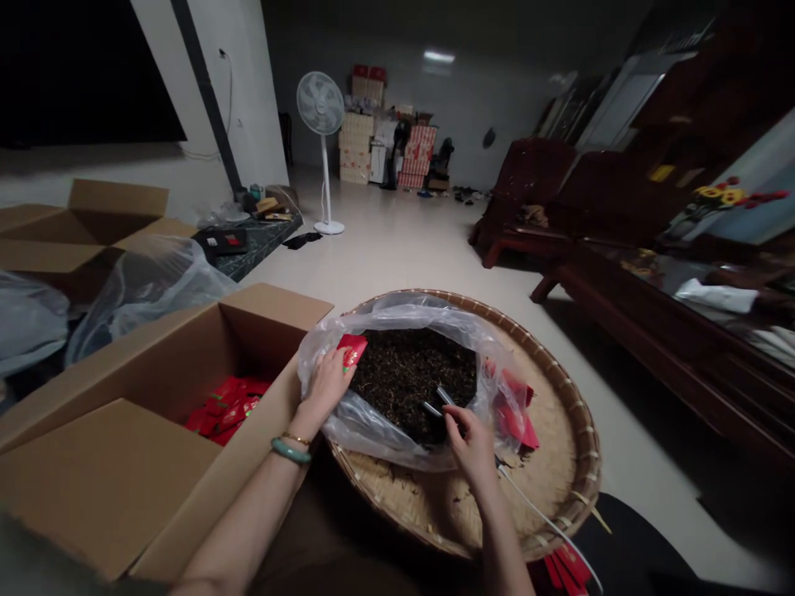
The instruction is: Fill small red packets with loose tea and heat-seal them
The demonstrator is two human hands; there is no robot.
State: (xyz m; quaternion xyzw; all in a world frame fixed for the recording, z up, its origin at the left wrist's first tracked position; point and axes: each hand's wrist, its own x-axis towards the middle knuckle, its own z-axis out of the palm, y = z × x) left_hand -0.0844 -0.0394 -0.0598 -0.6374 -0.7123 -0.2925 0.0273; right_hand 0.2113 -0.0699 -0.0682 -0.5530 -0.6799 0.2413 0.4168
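A small red packet (355, 348) with light printing was held at the left edge of a clear plastic bag (376, 439), whose mouth was spread wide around a heap of dark, thin, twisted leaves (403, 372) flecked with paler strands. The bag was carried by a round woven tray (559, 463).

The packet was gripped by the fingers of the left hand (329, 382), the forearm being stretched forward and a green bangle (291, 450) being worn at the wrist. By the right hand (470, 439), lowered over the near right part of the heap, a silver two-pronged tool (445, 396) was pinched between thumb and fingers, its prongs being parted and pointed at the leaves.

More red packets (517, 406) were seen on the tray right of the bag, partly covered by its plastic. Beside the tray's left side a cardboard box (180, 356) was placed, with loose red packets inside. The tray's near right rim was crossed by a white cable (546, 517). Farther back, a white standing fan (320, 103) was set on the floor (385, 248).
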